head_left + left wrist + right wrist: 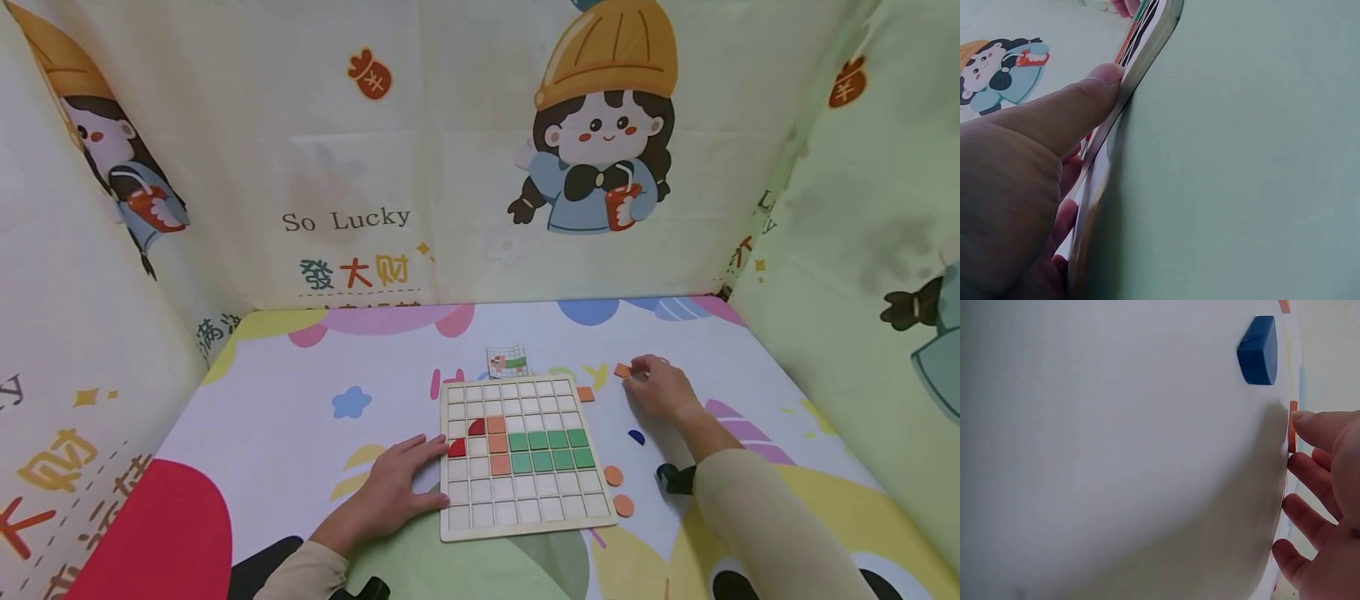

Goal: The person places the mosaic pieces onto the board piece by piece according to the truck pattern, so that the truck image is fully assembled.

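Tiles (537, 440) on board (522, 487), card (507, 362) behind

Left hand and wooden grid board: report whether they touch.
Touching: the left wrist view shows the left hand with its thumb against the wooden grid board.

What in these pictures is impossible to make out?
Card: head view, details too small.
Board: left wrist view, nearly edge-on, squares too foreshortened to read.
Tile at the right hand: right wrist view, thumb covers part.
Orange piece: right wrist view, cut off by top edge.
Right black device: head view, sleeve hides part.
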Motion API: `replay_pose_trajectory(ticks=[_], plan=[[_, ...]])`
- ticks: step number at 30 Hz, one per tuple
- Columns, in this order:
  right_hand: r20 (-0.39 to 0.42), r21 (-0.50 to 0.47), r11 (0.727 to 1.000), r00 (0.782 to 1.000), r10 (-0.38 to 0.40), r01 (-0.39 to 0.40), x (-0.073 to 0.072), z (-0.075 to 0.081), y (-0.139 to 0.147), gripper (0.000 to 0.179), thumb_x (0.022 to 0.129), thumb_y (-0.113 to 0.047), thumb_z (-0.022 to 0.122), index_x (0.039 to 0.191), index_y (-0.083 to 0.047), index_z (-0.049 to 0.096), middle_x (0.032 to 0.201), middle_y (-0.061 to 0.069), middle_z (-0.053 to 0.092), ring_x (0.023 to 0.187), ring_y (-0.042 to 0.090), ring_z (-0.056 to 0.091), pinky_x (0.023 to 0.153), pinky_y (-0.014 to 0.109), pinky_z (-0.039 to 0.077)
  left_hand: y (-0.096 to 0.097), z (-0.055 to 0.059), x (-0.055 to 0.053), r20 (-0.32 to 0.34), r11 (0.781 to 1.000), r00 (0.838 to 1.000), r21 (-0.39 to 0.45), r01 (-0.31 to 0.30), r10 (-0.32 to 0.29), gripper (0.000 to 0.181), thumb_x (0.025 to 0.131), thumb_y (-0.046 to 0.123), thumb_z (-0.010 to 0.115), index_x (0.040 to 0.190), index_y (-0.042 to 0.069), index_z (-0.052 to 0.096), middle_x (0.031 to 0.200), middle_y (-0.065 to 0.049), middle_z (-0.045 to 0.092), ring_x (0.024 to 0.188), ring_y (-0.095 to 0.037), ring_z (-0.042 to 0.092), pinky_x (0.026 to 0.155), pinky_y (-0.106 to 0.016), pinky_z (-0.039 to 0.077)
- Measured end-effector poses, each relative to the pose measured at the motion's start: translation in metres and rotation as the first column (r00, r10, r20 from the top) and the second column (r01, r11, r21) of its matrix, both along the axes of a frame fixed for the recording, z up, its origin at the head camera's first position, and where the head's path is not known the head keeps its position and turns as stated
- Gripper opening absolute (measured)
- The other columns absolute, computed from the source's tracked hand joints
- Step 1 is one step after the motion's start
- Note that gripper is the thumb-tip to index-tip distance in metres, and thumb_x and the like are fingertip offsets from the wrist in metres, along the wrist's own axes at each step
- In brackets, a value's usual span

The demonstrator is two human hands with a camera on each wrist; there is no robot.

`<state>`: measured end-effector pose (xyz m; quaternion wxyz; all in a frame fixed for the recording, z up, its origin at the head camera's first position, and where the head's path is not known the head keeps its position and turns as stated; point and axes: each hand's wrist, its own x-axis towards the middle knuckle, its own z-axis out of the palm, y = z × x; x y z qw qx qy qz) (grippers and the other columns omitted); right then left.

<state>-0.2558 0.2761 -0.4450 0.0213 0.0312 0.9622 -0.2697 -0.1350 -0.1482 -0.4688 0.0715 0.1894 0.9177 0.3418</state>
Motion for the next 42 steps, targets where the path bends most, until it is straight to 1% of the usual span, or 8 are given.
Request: replay_pose_trajectory(ticks=[3,9,14,20,26,35,39,42], plan=[[-0.031,0.002,1.000,1.000,-0.004,0.004,-0.0001,-0.0003,-0.0001,0.043,0.099,-0.017,0.058,0.134,0.008,0.050,0.131,0.030,0.053,0.119,0.045,0.048,0.103,0.060,0.040,0.0004,0.0003,0.0001,-0.002,1.000,1.000,0.002,0.002,-0.002,0.072,0.082,0.042,0.082,0.144,0.014,0.055,0.151,-0.004,0.047,0.142,-0.038,0.032,0.108,-0.065,0.027],[-0.032,-0.001,1.000,0.999,-0.019,0.019,-0.0009,-0.0012,0.0001,0.039,0.098,-0.017,0.060,0.129,0.007,0.053,0.122,0.028,0.057,0.109,0.042,0.052,0.099,0.056,0.046,0.0000,-0.0011,-0.0007,-0.015,1.000,1.000,-0.005,0.002,-0.002,0.072,0.082,0.042,0.081,0.144,0.014,0.056,0.151,-0.004,0.048,0.142,-0.038,0.033,0.108,-0.064,0.028],[-0.034,0.001,1.000,0.999,-0.021,0.021,-0.0019,-0.0022,0.0003,0.038,0.099,-0.017,0.060,0.128,0.006,0.053,0.121,0.027,0.058,0.107,0.041,0.053,0.098,0.055,0.047,0.0000,-0.0019,-0.0009,-0.023,1.000,1.000,-0.006,0.001,-0.001,0.072,0.082,0.042,0.081,0.144,0.014,0.056,0.150,-0.004,0.049,0.141,-0.038,0.034,0.108,-0.065,0.029],[-0.045,0.020,1.000,0.999,-0.009,0.010,-0.0025,-0.0025,0.0010,0.035,0.099,-0.014,0.058,0.127,0.007,0.054,0.120,0.028,0.058,0.106,0.041,0.053,0.098,0.056,0.046,0.0003,-0.0021,-0.0013,-0.011,1.000,1.000,-0.009,-0.008,0.008,0.072,0.082,0.041,0.081,0.144,0.015,0.056,0.150,-0.004,0.049,0.142,-0.037,0.033,0.108,-0.064,0.029],[-0.042,0.028,1.000,0.999,-0.004,0.005,-0.0029,-0.0008,-0.0011,0.040,0.098,-0.013,0.058,0.131,0.008,0.052,0.127,0.029,0.056,0.113,0.045,0.050,0.102,0.060,0.041,0.0002,-0.0026,-0.0016,-0.012,1.000,1.000,-0.010,-0.005,0.005,0.071,0.082,0.039,0.082,0.143,0.015,0.056,0.151,-0.002,0.048,0.142,-0.037,0.033,0.108,-0.064,0.029],[-0.055,0.065,0.998,0.998,0.013,-0.010,-0.0048,0.0003,-0.0029,0.037,0.098,-0.015,0.061,0.127,0.008,0.055,0.121,0.028,0.059,0.107,0.043,0.053,0.100,0.058,0.043,0.0001,-0.0027,-0.0011,-0.012,1.000,1.000,-0.016,-0.005,0.005,0.072,0.083,0.042,0.081,0.144,0.015,0.055,0.151,-0.003,0.048,0.142,-0.038,0.033,0.107,-0.064,0.029],[-0.041,0.080,0.997,0.999,0.010,-0.007,-0.0050,0.0009,-0.0024,0.039,0.098,-0.016,0.061,0.127,0.008,0.055,0.120,0.027,0.061,0.105,0.042,0.053,0.098,0.058,0.044,0.0000,-0.0017,-0.0007,-0.004,1.000,1.000,-0.011,-0.005,0.005,0.073,0.082,0.042,0.081,0.145,0.015,0.055,0.151,-0.003,0.048,0.142,-0.037,0.033,0.108,-0.065,0.029],[-0.025,0.068,0.998,1.000,0.006,-0.004,-0.0052,0.0013,-0.0028,0.041,0.098,-0.017,0.061,0.129,0.008,0.055,0.122,0.028,0.060,0.106,0.042,0.054,0.097,0.057,0.046,-0.0003,-0.0019,-0.0006,-0.008,1.000,1.000,-0.013,-0.003,0.003,0.073,0.082,0.042,0.081,0.145,0.015,0.055,0.151,-0.003,0.048,0.142,-0.037,0.033,0.108,-0.065,0.029]])
